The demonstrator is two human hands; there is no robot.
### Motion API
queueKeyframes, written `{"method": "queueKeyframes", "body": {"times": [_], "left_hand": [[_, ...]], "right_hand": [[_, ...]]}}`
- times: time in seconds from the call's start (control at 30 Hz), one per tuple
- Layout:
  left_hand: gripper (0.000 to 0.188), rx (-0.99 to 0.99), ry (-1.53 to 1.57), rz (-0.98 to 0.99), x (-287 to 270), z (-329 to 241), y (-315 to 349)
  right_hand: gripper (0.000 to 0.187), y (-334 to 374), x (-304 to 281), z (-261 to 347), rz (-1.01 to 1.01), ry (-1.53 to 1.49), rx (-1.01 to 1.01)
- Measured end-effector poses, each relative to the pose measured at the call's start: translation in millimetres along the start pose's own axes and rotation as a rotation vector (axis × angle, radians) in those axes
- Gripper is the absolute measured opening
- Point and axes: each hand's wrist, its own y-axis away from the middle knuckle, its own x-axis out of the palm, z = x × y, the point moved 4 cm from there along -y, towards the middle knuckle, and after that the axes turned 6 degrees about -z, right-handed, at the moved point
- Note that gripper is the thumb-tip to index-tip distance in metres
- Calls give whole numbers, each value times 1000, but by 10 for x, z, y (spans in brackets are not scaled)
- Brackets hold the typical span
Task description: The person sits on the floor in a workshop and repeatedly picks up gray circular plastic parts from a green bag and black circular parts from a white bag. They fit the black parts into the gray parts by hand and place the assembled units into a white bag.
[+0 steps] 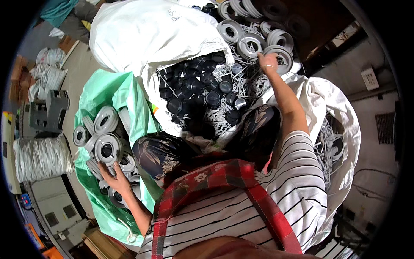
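Note:
My left hand (115,178) is at the green sack (95,91) on the left, its thumb and fingers spread against the lower edge of a grey plastic ring (98,149) with a dark centre. More grey rings lie under and around it. Out to the far right, my right hand (268,64) closes on the rim of another grey plastic ring (287,61); its fingertips are partly hidden. That ring is beside stacked grey rings (280,39). Between my hands, black round caps (213,99) lie heaped with thin grey plastic sticks (217,116).
A big white sack (120,34) spreads behind the caps. On my right stands another white sack (351,125) with grey plastic scraps (328,144). A dark crate (56,110) and a white bundle (41,159) are at far left. A wall socket (369,79) is at right.

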Motion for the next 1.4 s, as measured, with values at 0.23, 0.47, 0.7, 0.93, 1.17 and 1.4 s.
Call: {"method": "queueKeyframes", "body": {"times": [0.23, 0.47, 0.7, 0.93, 1.17, 1.4], "left_hand": [[48, -25, 166, 327, 714, -314, 279], [47, -461, 638, 863, 1703, -803, 621], [42, -661, 1029, 983, 2106, -972, 868], [38, -993, 1007, 817, 1620, -551, 924], [51, -937, 1148, 713, 1304, -473, 933], [60, -787, 1172, 770, 1273, -513, 828]], "right_hand": [[80, 123, 260, -426, 188, 359, -188], [34, 666, -392, 500, 549, -695, -379], [38, 2707, -329, 1180, 1986, -940, 140], [78, 2121, 1082, 1247, 732, 296, -1233], [34, 2015, 1821, 786, 702, 440, -1374], [56, 2242, 1135, 825, 918, 488, -1452]]}}
